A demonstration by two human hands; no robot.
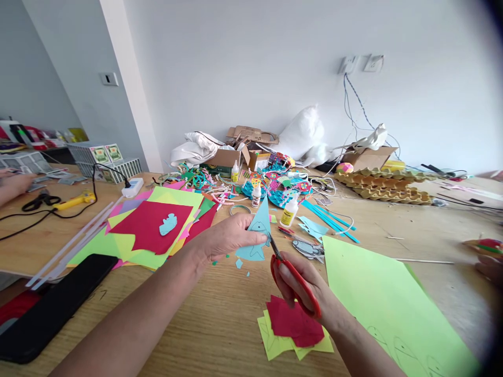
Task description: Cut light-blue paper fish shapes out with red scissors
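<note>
My left hand [239, 233] pinches a piece of blue paper [257, 248] with a fish drawn on it in dark lines. In my right hand [302, 277] are red-handled scissors [296, 288], their blades meeting the right edge of the blue paper. Small blue scraps [239, 263] lie on the table below the paper. Under my right hand sits a small stack of red paper pieces [296, 324] on yellow ones [267, 337] with pencil lines. A grey fish cutout [307, 249] rests just beyond the scissors.
Coloured sheets [157, 225] carry a blue cutout [168, 224] at left. A black phone [58, 309] lies nearer. Green paper [377, 283] with drawn fish covers the right. Glue bottles [288, 212], blue strips [330, 220] and egg trays [385, 186] stand behind. Other people's hands [13, 184] show at the edges.
</note>
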